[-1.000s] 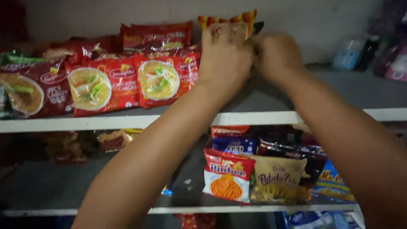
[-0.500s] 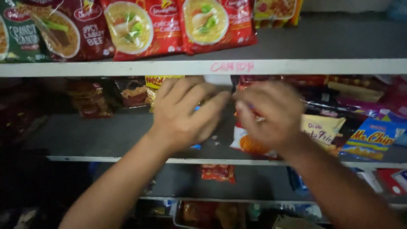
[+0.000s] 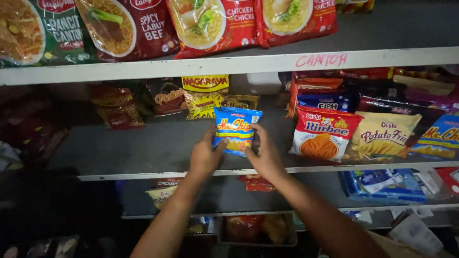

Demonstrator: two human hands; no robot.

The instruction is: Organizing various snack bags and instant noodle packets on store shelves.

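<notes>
A small blue snack bag with a yellow and orange label [image 3: 235, 130] stands upright on the grey middle shelf [image 3: 153, 145]. My left hand [image 3: 204, 154] grips its left edge and my right hand [image 3: 264, 152] grips its right edge, thumbs on the front. Right of it stand a red and white cheese-snack bag [image 3: 323, 132] and a pale yellow potato-snack bag [image 3: 382, 134]. Behind it lies a yellow and red nut packet [image 3: 204, 94].
The top shelf [image 3: 267, 63] carries a row of red and green noodle packs [image 3: 213, 21]. Dark red snack packets [image 3: 114, 106] lie at the middle shelf's back left. A second blue chip bag [image 3: 439, 136] sits at far right. Lower shelves hold more packets [image 3: 382, 185].
The view has dropped from the top shelf to the middle shelf. Both hands left the striped packet up high, came down, and now hold the blue snack bag.
</notes>
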